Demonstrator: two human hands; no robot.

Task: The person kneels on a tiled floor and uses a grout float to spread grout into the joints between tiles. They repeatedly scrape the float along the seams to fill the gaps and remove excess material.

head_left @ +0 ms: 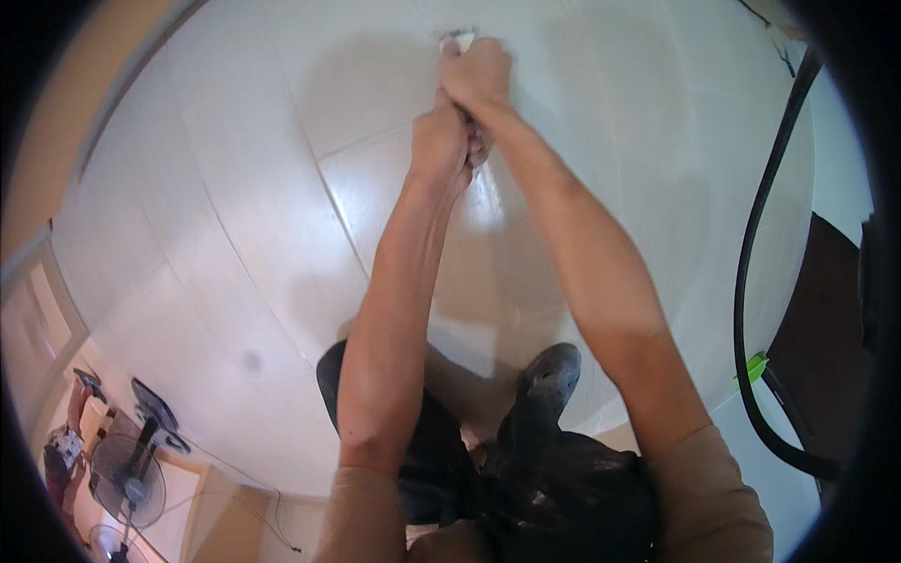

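At the far left a fan (129,480) stands near the lower edge, and then comes my left hand (439,141), its fingers curled closed around the mostly hidden handle of a small tool (459,39). The tool lies at the top middle, its pale end showing just past my right hand (484,71), whose fingers are also wrapped narrow around it, ahead of my left and close against the pale boards (263,188). Farther right are my grey shoe (554,369), a curving black cable (748,272) and, just beside it, a green thing (757,364).
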